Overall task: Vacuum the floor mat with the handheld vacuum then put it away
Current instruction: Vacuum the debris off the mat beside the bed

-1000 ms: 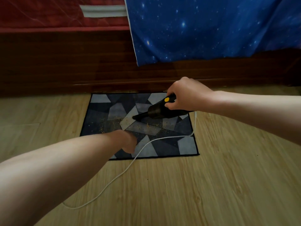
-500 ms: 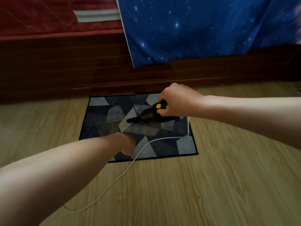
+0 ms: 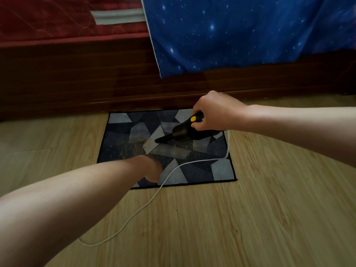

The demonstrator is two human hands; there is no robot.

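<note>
Head view. One floor mat, a dark geometric print, lies flat on the wooden floor, its far edge against the dark wood bed frame. One handheld vacuum, black with a yellow button, sits over the mat's centre-right, nozzle pointing left and down at the mat surface.

Right hand: fingers wrapped round the vacuum handle, thumb just beside the button. Left hand: rests on the mat's near edge; fingers hidden behind the wrist, so I cannot tell whether it is open or closed.

Yellowish specks are scattered over the mat's middle. One white cord runs from the vacuum's rear across the mat onto the floor. A blue star-print sheet hangs over the frame, with a red mattress to its left.
</note>
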